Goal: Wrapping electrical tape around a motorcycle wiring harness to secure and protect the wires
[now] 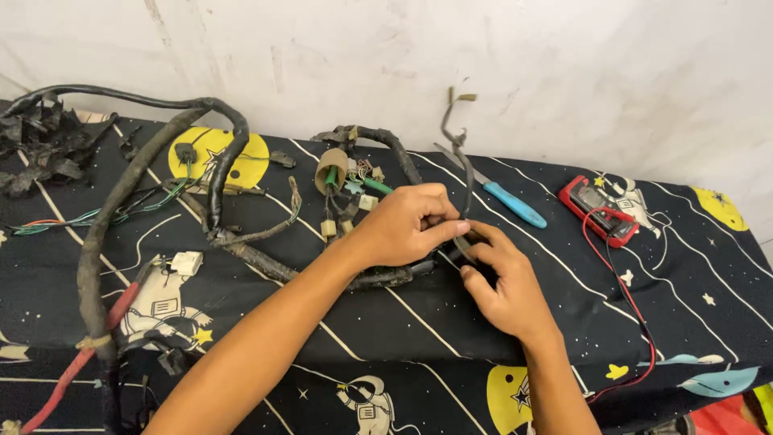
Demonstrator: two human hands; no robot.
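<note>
Pinching a black wire branch (460,161) of the wiring harness (241,250) at table centre, I am closing my left hand (403,224) and right hand (499,282) on it, old tape scraps (40,145) piling at ten o'clock, most harness wrapping remaining.

The table cloth (451,322) lies bare in front of both hands, down to the near edge, so a hand could pass freely there. Behind the left hand (403,225) a tangle of connectors (346,193) and the taped wiring harness (217,161) crowds the way to the wall. A thin black lead (459,153) rises just above the right hand (503,286). Further right, the blue-handled tool (511,201) and the red meter (600,209) with its red wire (624,298) block that side; bare cloth lies between them.
</note>
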